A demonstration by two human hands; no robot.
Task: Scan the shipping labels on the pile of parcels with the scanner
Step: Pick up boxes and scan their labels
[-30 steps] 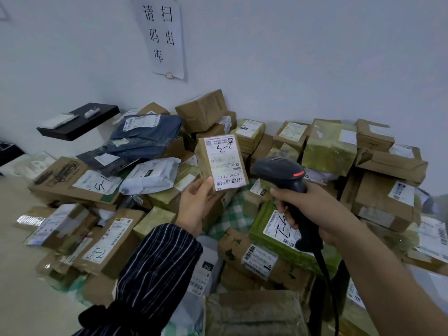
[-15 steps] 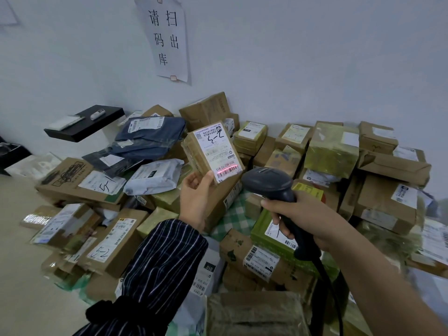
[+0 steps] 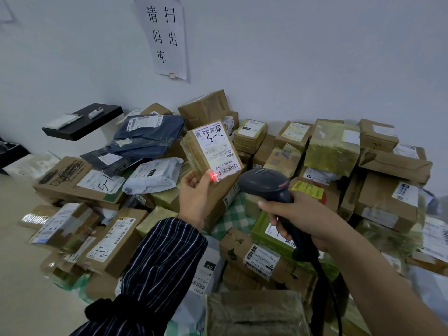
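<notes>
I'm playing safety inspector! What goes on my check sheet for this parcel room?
Surface: beige floor bearing a heaped pile of cardboard parcels.
Job's things: small brown cardboard box with white shipping label, held up; black handheld scanner aimed at it; red scan light on the label's lower corner, near the barcode.
Clutter: dark blue plastic mailer bag and white plastic mailer bag atop the pile.
Grips: left hand holds the box from below; right hand wraps the scanner handle.
Cables: black scanner cable hangs from the handle.
Surroundings: white wall, paper sign with handwritten characters, black wall shelf.
</notes>
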